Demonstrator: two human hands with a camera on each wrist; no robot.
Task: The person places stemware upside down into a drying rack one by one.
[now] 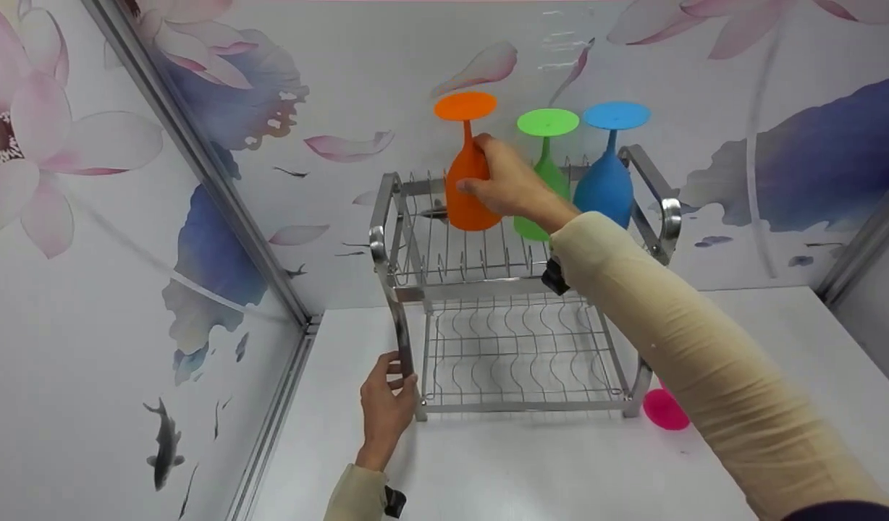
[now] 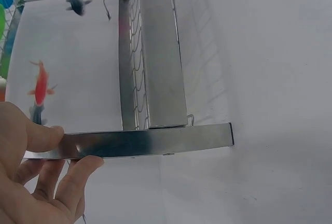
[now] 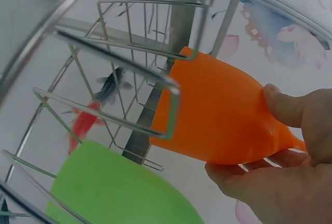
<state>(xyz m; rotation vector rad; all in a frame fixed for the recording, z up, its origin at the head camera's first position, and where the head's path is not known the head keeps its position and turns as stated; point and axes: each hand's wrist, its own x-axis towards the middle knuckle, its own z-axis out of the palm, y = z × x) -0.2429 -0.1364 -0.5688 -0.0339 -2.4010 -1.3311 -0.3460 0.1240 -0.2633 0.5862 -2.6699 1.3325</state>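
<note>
My right hand [image 1: 513, 181] holds an orange plastic goblet [image 1: 465, 163] upside down at the top tier of a metal dish rack [image 1: 481, 289]. Thumb and fingers go around its bowl near the stem, as the right wrist view shows for the orange goblet [image 3: 218, 110]. Beside it a green goblet [image 1: 548, 124] and a blue goblet [image 1: 605, 184] stand inverted on the same tier; my forearm partly hides the green one. Low at the rack's left side, my left hand [image 1: 389, 405] pinches the upright leg [image 2: 119, 143] between thumb and fingers.
A pink goblet [image 1: 665, 409] sits on the white table [image 1: 517, 470] by the rack's right front leg, partly behind my sleeve. The lower wire tier [image 1: 517, 354] holds nothing. Flower-printed panels [image 1: 343, 72] rise behind and to the left.
</note>
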